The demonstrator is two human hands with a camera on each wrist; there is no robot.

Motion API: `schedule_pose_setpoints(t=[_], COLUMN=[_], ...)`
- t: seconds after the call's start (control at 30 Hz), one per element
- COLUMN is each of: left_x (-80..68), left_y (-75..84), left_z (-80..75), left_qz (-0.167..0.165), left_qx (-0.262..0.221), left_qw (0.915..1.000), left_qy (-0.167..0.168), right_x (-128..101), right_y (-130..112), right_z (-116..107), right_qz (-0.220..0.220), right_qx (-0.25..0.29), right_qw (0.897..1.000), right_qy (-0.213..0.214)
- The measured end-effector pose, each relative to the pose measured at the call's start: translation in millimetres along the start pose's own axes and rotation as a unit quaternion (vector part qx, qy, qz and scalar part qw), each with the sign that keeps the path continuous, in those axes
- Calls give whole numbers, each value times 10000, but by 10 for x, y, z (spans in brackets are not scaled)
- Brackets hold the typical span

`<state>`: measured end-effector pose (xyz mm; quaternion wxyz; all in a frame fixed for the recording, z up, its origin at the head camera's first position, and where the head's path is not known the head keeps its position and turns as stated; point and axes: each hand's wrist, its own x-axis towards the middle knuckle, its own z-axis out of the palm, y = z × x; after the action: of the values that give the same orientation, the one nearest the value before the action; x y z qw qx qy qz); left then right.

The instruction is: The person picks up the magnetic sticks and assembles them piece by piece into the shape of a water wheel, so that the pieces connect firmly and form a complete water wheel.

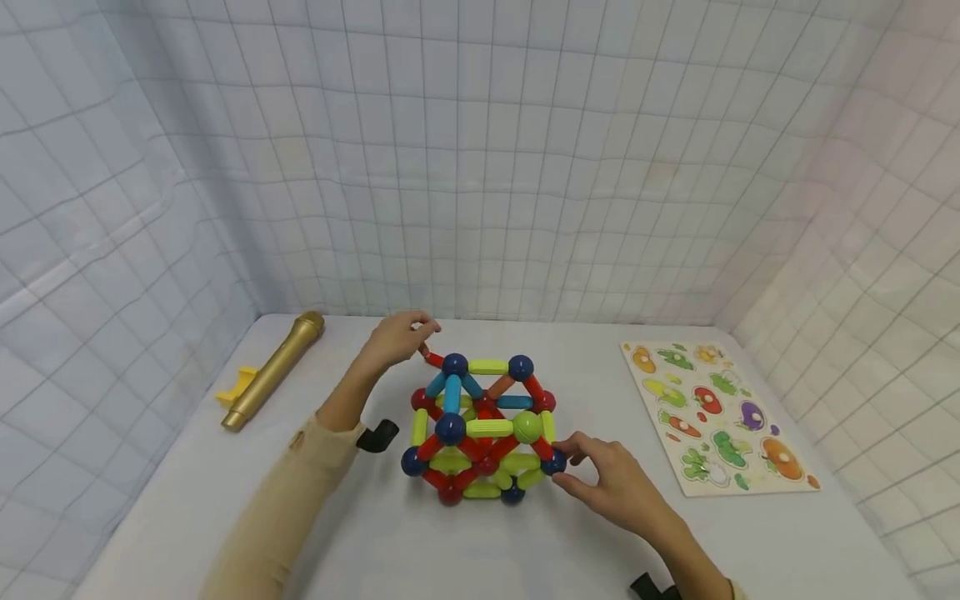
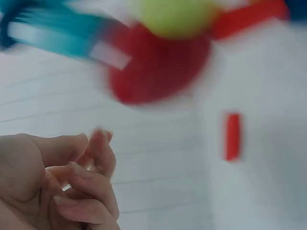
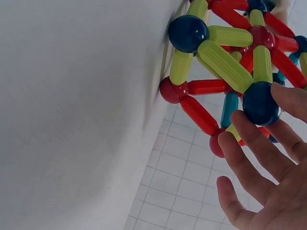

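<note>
A magnetic ball-and-stick model point(image 1: 487, 427), built of red, lime, light blue and orange sticks with navy, red and lime balls, stands on the table. With thumb and fingers, my right hand point(image 1: 611, 483) pinches a navy ball point(image 3: 261, 103) at the model's lower right corner. My left hand point(image 1: 401, 337) hovers beyond the model's far left corner. Its fingers point(image 2: 93, 184) are loosely bent, and nothing shows between them in the left wrist view. Apart from that hand, a loose red stick point(image 2: 232, 136) appears in the left wrist view; whether it rests on the table cannot be told.
To the left lies a gold toy microphone point(image 1: 277, 367) beside a small yellow piece point(image 1: 238, 385). A vegetable puzzle board point(image 1: 716, 417) is on the right of the white table point(image 1: 517, 558). Grid-patterned cloth walls point(image 1: 480, 167) enclose the back and sides.
</note>
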<state>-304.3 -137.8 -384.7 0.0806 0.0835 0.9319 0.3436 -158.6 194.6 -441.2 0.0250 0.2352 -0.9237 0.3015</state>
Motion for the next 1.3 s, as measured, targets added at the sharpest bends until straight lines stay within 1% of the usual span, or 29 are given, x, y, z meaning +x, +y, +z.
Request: schedule_pose_setpoints(t=[0.03,0.07,0.1,0.17,0.2,0.27,0.3,0.33,0.37,0.43,0.47,0.53,0.57,0.6,0.63,0.7,0.77,0.8,0.83,0.9,1.0,1.07,1.13,1.2,1.3], left_x=[135,263,375,547,609,701,731,751,740,701,667,569,506,436,355,163,-45,-145,-242,-397,-548,-604,-635,-650,-653], left_y=[-35,-73,-104,-167,-199,-262,-289,-311,-357,-416,-426,-386,-335,-260,-172,44,281,389,491,697,937,1051,1129,1181,1225], left_z=[55,120,190,325,384,464,483,485,474,409,356,206,118,26,-61,-216,-300,-308,-299,-246,-102,0,87,157,230], left_qz=[-121,-174,-197,-146,-62,173,271,327,373,383,345,262,251,232,267,370,476,538,611,812,1164,1355,1451,1484,1430], left_qx=[484,1009,1518,2259,2512,2888,2958,2934,2892,2600,2330,1540,1092,646,249,-385,-712,-747,-743,-656,-278,-60,135,246,360], left_qw=[9987,9945,9873,9707,9635,9527,9509,9521,9538,9635,9711,9877,9937,9973,9983,9957,9921,9913,9914,9923,9923,9906,9893,9886,9888], left_qy=[-78,-220,-416,-807,-926,-929,-874,-800,-718,-516,-395,-109,69,272,458,752,920,936,885,668,326,188,104,5,-223], right_x=[-12,-22,-31,-39,-38,-28,-17,-6,4,19,25,32,33,34,34,31,22,15,7,-1,-6,-7,-7,-4,2], right_y=[-3,-5,-7,-12,-14,-13,-12,-9,-14,-20,-20,-16,-15,-13,-11,-7,-3,0,3,8,16,17,17,15,14], right_z=[5,9,12,13,12,8,3,-4,6,18,18,9,1,-11,-23,-32,-27,-16,0,4,13,18,27,34,36], right_qz=[4,9,9,18,25,-1,-36,-82,-130,-221,-246,-283,-273,-277,-280,-259,-240,-231,-219,-212,-233,-244,-260,-307,-416], right_qx=[24,58,68,99,98,82,76,66,71,74,73,44,39,32,27,21,14,10,18,-21,-21,8,31,37,-2], right_qw=[10000,10000,10000,9999,9999,10000,10000,9999,9999,9997,9997,9996,9996,9996,9996,9997,9997,9997,9998,9998,9996,9996,9995,9994,9990], right_qy=[-10,-21,-28,-28,-23,-6,9,27,21,-15,-33,-72,-79,-74,-59,-42,-25,-26,-29,16,129,170,166,154,150])
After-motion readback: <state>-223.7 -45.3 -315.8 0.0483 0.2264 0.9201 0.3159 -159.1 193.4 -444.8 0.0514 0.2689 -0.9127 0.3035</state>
